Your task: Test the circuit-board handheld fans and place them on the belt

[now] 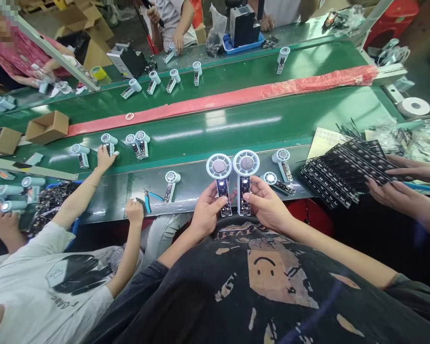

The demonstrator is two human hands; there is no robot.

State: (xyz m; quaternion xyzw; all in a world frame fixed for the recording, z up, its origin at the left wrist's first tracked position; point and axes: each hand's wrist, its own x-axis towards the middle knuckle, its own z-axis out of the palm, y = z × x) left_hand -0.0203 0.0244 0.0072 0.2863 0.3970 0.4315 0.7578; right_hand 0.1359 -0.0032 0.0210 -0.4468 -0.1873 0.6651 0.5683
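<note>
My left hand is wrapped round the handle of a light-blue handheld fan, thumb on its black circuit board. A second handheld fan stands upright beside it, gripped by my right hand with the thumb on its board. A small white light glows on each board, and both round heads face me, side by side. To the left on the bench lies another fan. On the right are a fan with its board showing and a round white-rimmed part joined to a dark board.
A stack of black circuit boards lies at right, touched by another person's hands. A co-worker at left reaches for a fan on the green conveyor belt. Blue-handled cutters lie on the bench. A red strip divides the belt.
</note>
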